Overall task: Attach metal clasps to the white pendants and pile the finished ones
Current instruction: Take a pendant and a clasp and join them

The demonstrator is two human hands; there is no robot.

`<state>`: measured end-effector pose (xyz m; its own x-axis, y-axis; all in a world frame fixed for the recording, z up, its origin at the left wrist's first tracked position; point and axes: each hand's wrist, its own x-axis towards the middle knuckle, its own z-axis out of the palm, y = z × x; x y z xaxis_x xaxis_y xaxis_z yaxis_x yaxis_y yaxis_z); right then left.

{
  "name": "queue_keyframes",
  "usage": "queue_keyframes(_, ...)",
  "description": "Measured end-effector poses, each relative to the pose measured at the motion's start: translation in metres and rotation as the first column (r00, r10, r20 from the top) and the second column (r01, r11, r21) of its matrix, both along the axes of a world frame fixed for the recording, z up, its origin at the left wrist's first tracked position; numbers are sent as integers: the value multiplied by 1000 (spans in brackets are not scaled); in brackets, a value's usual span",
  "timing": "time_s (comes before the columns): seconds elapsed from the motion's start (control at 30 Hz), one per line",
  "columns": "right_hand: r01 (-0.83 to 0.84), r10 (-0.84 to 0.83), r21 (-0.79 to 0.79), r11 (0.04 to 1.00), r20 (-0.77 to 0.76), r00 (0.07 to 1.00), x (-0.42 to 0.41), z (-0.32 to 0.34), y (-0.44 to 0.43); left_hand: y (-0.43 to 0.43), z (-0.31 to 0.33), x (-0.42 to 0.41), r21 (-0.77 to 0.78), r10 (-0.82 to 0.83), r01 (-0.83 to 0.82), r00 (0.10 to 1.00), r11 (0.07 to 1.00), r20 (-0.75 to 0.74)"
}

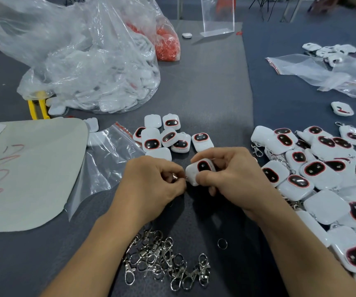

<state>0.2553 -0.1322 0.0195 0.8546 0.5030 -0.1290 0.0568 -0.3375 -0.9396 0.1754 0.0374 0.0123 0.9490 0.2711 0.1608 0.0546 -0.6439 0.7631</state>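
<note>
Right hand (233, 179) grips one white pendant (198, 170) over the mat (215, 93). Left hand (153, 185) pinches a metal clasp (174, 176) at its corner. Loose clasps (166, 262) lie between the forearms. Bare pendants (168, 136) sit just beyond. The finished pile (323, 179) crowds the right forearm.

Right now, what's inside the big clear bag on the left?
The clear bag holds white pendants, hazy through crumpled plastic. Yellow handles stick out under its left edge; their other end is covered.

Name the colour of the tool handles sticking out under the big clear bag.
Tool handles are yellow, best seen in head view.
</note>
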Motion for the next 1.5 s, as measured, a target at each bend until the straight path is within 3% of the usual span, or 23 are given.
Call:
queue_keyframes(0.1, 71, -44, 149, 986, -181, 982, 2, 2, -1, 2, 0, 0, -62, 19, -13, 995, 998, 97)
queue_keyframes(0.27, 108, 6, 290, 951, -365, 931, 2, 6, 1, 5, 2, 3, -191, 44, -27, 995, 981, 84)
queue_keyframes(0.5, 121, 41, 369, 921, -403, 914, -1, 7, 3, 6, 6, 4, -242, -8, 23, 998, 970, 61)
queue_keyframes(0.57, 143, 14, 382, 913, -380, 925, -4, 7, 5, 5, 4, 3, -172, 10, 6, 996, 985, 88)
queue_keyframes(0.63, 166, -20, 404, 899, -341, 940, -7, 6, 8, 2, 4, 1, 43, 23, -31, 983, 999, 185)
queue_keyframes(0.7, 177, -38, 431, 885, -312, 949, -11, 5, 12, -1, 4, 0, 290, 14, -104, 955, 951, 298)
queue_keyframes(0.73, 186, -43, 442, 878, -313, 949, -12, 5, 13, -1, 3, -1, 326, 23, -138, 943, 935, 333)
queue_keyframes(0.8, 216, -44, 456, 863, -358, 933, -11, 4, 15, 0, 2, 1, 165, 93, -146, 953, 975, 290)
queue_keyframes(0.83, 232, -35, 466, 854, -395, 918, -9, 4, 15, 1, 3, 3, -55, 122, -113, 968, 992, 218)
queue_keyframes(0.9, 243, 11, 495, 834, -455, 890, -6, 4, 14, 1, 6, 8, -500, 107, -46, 990, 865, 93)
queue_keyframes(0.97, 238, 44, 519, 821, -473, 880, -5, 5, 13, -1, 8, 11, -665, 73, -26, 996, 746, 42)
queue_keyframes(1.03, 243, 47, 530, 813, -476, 878, -5, 5, 13, -3, 8, 11, -694, 44, -17, 999, 720, 21)
queue_keyframes(1.13, 261, 26, 533, 805, -470, 882, -8, 4, 14, 0, 5, 10, -565, 52, -12, 997, 825, 55)
queue_keyframes(1.23, 253, -41, 520, 816, -384, 922, -12, 5, 15, 2, 5, 8, -183, 55, -21, 981, 983, 185)
queue_keyframes(1.3, 192, -95, 478, 857, -220, 971, -16, 6, 15, 0, 3, 5, 180, 5, -45, 976, 983, 217)
queue_keyframes(1.37, 135, -117, 424, 896, -67, 991, -19, 7, 16, -1, 0, 4, 406, -26, -75, 971, 911, 236)
queue_keyframes(1.43, 147, -126, 436, 888, -79, 989, -18, 7, 16, -1, -2, 2, 400, -14, -86, 970, 913, 242)
queue_keyframes(1.5, 211, -136, 467, 859, -189, 973, -15, 7, 14, -1, -1, 4, 167, 43, -84, 970, 982, 239)
